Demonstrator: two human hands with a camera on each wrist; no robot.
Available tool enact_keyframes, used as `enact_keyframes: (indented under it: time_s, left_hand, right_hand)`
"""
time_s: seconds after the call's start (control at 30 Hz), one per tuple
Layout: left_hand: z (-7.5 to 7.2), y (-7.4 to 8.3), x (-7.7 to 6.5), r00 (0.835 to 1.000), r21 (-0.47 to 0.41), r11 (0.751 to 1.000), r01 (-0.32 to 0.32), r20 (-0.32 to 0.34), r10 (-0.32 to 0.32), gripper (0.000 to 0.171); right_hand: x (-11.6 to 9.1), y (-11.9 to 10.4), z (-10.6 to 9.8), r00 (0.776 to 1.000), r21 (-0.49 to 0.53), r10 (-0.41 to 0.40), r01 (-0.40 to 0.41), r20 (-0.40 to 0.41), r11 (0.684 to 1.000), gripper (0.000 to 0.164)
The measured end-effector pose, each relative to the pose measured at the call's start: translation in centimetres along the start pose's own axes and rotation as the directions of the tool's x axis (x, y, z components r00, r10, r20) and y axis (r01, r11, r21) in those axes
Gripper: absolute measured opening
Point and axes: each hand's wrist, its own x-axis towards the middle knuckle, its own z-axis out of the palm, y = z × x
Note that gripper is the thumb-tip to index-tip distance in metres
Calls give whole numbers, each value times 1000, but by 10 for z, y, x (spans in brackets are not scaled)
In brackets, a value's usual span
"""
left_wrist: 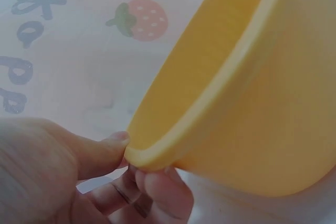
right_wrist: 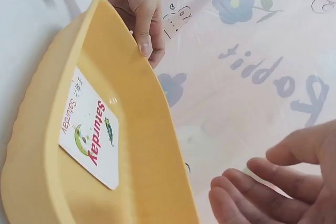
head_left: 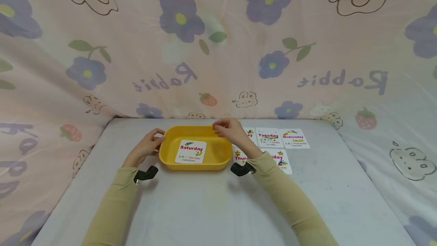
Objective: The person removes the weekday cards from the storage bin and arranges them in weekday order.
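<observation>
A yellow plastic tray (head_left: pixel 194 166) lies on the table, and a white card printed "Saturday" (head_left: pixel 191 152) is inside it, left of the middle. My left hand (head_left: pixel 146 148) pinches the tray's left rim; in the left wrist view the thumb (left_wrist: pixel 102 156) presses the rim from one side, with fingers curled beneath it. Over the back right corner of the tray is my right hand (head_left: pixel 233 131). Its fingers (right_wrist: pixel 262 192) are loosely bent and hold nothing, beside the rim in the right wrist view.
Right of the tray, cards lie in two rows: Tuesday (head_left: pixel 269 139), Wednesday (head_left: pixel 294 139), Thursday (head_left: pixel 240 158), Friday (head_left: pixel 281 161) and one ending in "ay" (head_left: pixel 250 135). My right forearm (head_left: pixel 278 189) partly covers them. A printed curtain (head_left: pixel 218 60) hangs behind the white table (head_left: pixel 191 208).
</observation>
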Motion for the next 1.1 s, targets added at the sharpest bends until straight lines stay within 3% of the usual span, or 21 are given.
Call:
enact_keyframes:
  time_s: [0.2,0.53,0.9,1.1]
  left_hand:
    - [1,1,0,1000,8,1000,9,-3,-8,33]
    - [1,-1,1,1000,-1,1000,12,1,-12,33]
    - [-2,-1,1,1000,-5,1000,-5,19,5,34]
    - [-1,-2,4,1000,-5,1000,8,12,-8,32]
  right_hand:
    - [13,2,10,985,162,137,-152,102,975,31]
    - [29,17,23,931,104,289,-317,226,943,40]
    - [31,23,34,921,-28,355,-355,161,934,41]
    - [34,28,42,895,-1,415,-420,161,907,38]
